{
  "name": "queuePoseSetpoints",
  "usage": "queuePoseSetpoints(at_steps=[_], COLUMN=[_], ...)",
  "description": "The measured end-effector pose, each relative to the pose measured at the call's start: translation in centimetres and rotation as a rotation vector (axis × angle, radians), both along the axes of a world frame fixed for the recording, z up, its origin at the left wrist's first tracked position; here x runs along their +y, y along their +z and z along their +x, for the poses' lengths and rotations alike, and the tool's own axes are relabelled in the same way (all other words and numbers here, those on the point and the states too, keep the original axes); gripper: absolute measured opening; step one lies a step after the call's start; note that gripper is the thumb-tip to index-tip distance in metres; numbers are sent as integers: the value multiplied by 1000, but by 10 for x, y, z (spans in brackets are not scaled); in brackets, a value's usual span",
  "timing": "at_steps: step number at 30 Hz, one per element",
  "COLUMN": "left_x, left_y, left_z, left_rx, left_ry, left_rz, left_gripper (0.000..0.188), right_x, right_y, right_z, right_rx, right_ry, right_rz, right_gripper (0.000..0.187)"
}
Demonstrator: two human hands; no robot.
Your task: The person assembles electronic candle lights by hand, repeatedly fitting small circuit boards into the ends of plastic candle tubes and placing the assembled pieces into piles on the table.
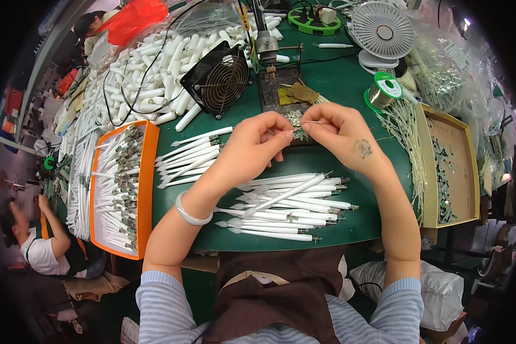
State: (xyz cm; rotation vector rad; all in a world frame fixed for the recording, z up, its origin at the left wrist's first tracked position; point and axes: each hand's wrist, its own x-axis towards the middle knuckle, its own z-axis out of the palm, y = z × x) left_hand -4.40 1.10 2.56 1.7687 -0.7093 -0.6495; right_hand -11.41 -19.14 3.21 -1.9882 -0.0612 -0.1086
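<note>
In front of the soldering stand point(268, 49), my two hands meet over a pile of small metallic bits point(294, 118). My left hand point(262, 140) is closed in a pinch, with a tiny greenish part showing at its fingertips. Thumb and forefinger of my right hand point(343, 135) pinch a thin pale wire point(313, 121). Below them, several white candle-shaped sticks point(281, 225) with flame-shaped tips lie on the green table; small wires stick out at their right ends. Another group of these white sticks point(192, 153) lies beside my left forearm.
An orange box point(149, 189) filled with white sticks stands left; a cardboard box point(461, 172) with small dark-green pieces stands right. At the back are a black fan point(221, 80), heaped white tubes point(155, 71), a solder spool point(382, 92) and a white fan point(384, 33). Another person point(46, 241) sits far left.
</note>
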Motion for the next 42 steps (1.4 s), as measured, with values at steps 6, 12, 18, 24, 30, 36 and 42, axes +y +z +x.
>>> queuePoseSetpoints(at_steps=[6, 12, 18, 24, 30, 36, 42], left_x=[7, 12, 11, 9, 7, 5, 3], left_y=[1, -3, -4, -5, -7, -11, -14], left_z=[-4, -5, -7, -10, -11, -8, -6], left_rx=[291, 318, 300, 194, 169, 255, 247], left_ry=[60, 67, 95, 104, 119, 102, 145], left_rz=[-138, -148, -131, -76, -63, -127, -163], left_gripper=[18, 18, 17, 16, 14, 9, 6], right_x=[7, 11, 13, 16, 12, 11, 16], right_y=[-8, -13, -15, -12, -14, -18, -20], right_z=[-3, 2, 2, -1, 0, 2, 2], right_rx=[-474, -652, -647, -488, -471, -529, -543], right_ry=[-30, 26, 40, 53, 91, 120, 89], right_rz=[-196, -378, -401, -366, -428, -455, -390], right_gripper=[15, 15, 15, 15, 14, 14, 14])
